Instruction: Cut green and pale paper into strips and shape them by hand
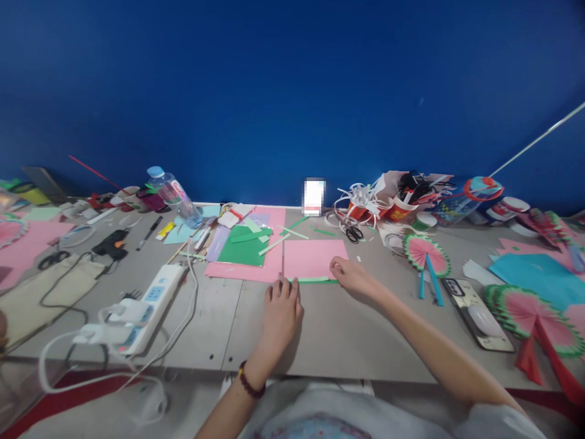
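A pink paper sheet [311,257] lies flat in front of me, with a green paper strip [315,280] along its near edge. My left hand [281,312] rests flat, fingers slightly spread, its fingertips at the near left corner of the sheet and the strip's left end. At the right edge of the sheet, my right hand [351,274] has its fingers curled in and touches the paper. What those fingers hold, if anything, is hidden.
Left of the sheet lie green paper [242,251] and a power strip [158,305]; a water bottle [176,195] leans behind. Black-handled scissors [353,231] lie beyond the sheet. To the right are a watermelon-patterned paper fan [425,255] and a phone [461,299] with a white mouse [483,320].
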`<action>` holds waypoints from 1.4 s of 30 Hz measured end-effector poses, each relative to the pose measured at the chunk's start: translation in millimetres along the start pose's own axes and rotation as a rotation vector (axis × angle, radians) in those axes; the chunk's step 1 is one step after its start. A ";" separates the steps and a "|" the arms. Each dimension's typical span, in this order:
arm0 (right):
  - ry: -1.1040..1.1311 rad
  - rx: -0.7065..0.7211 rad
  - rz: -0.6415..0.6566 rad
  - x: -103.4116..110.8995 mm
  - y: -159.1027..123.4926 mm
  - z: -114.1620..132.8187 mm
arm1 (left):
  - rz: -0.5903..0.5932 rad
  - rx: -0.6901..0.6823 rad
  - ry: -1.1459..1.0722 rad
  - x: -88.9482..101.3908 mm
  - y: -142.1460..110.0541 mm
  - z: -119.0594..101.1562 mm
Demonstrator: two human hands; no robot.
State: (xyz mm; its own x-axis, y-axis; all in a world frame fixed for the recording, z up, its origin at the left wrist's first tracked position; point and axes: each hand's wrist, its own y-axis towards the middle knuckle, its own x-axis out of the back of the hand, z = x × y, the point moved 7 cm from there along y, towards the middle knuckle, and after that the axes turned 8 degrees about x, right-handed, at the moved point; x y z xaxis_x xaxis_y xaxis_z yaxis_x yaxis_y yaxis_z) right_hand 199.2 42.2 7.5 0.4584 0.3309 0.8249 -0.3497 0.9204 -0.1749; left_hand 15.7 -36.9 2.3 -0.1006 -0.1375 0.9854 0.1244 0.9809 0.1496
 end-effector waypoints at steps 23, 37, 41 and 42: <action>-0.355 0.295 -0.345 -66.5 -55.8 50.7 | -0.033 -0.010 -0.050 -2.4 -0.9 3.6; -0.252 0.254 -0.491 -56.7 -53.6 33.5 | -0.053 -0.010 -0.115 -5.0 -3.7 7.2; -0.233 0.287 -0.518 -55.5 -53.7 33.3 | -0.050 0.041 -0.275 -5.9 -0.8 18.7; -0.226 0.289 -0.526 -54.8 -53.6 33.3 | -0.050 0.066 -0.345 -5.3 1.2 24.3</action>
State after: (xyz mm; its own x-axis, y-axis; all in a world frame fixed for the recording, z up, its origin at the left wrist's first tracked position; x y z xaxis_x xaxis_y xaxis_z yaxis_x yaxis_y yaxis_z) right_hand 165.7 -32.2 -10.5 0.4566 -0.2310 0.8592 -0.3457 0.8438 0.4106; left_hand -7.6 -31.7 -4.7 -0.4337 -0.1422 0.8898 0.0475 0.9825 0.1802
